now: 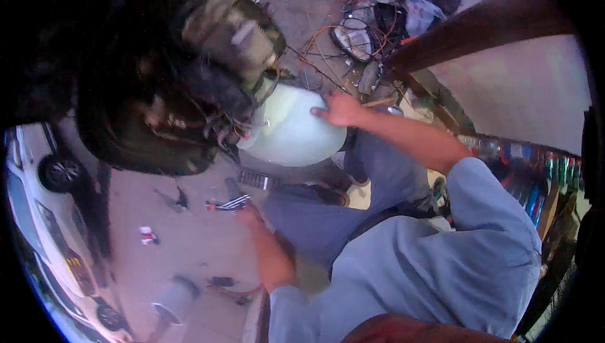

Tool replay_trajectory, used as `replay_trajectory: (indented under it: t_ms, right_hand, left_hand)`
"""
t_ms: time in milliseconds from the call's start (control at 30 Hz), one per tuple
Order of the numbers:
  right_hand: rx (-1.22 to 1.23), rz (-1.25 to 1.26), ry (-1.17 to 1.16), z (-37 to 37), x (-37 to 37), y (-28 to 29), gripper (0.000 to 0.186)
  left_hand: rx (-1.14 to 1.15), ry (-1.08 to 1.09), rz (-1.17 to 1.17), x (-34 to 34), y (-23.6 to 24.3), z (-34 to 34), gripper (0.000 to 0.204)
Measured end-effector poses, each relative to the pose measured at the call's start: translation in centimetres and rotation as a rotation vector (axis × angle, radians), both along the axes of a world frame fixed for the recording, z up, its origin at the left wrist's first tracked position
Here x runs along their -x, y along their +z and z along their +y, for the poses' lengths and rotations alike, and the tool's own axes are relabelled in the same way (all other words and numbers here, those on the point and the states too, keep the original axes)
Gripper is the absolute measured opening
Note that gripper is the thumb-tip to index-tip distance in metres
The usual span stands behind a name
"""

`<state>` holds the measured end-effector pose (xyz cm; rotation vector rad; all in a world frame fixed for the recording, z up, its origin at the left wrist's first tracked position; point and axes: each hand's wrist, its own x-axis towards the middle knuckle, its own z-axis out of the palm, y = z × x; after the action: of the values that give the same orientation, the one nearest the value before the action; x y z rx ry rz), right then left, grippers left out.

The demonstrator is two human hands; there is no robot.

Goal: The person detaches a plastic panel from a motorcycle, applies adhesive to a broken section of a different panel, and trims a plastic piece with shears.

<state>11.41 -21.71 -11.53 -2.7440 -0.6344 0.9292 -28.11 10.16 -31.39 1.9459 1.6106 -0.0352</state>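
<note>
One pale rounded panel [296, 130] sits beside the dark assembly [205, 87], your right hand [342, 109] clamped on its edge, probably to steady it. Your left hand [249, 215] is lower, at a striped tool [233, 203]; I cannot tell whether it grips.

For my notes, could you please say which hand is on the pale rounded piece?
The right hand, touching the pale rounded piece; the left hand is lower in view, apart from it.
</note>
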Motion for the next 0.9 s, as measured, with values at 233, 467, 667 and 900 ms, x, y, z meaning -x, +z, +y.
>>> replay_trajectory:
  t_ms: [233, 467, 667, 900]
  right_hand:
    - [0.014, 0.43, 0.022, -2.5, 4.3, 1.7, 0.074]
    - [-0.1, 0.357, -0.064, -9.5, -5.2, 12.6, 0.061]
    - [-0.172, 0.055, -0.477, -25.0, -21.0, 10.2, 0.042]
    - [0.167, 0.661, -0.355, -25.4, -34.5, 4.9, 0.041]
  left_hand:
    - [0.199, -0.185, 0.059, -6.5, 24.1, -6.2, 0.048]
    - [0.273, -0.382, 0.057, -7.0, 32.5, -7.8, 0.046]
    - [0.381, -0.52, 0.128, -20.4, 41.7, -11.7, 0.045]
    - [0.54, -0.48, -0.072, -47.9, 43.4, -16.8, 0.053]
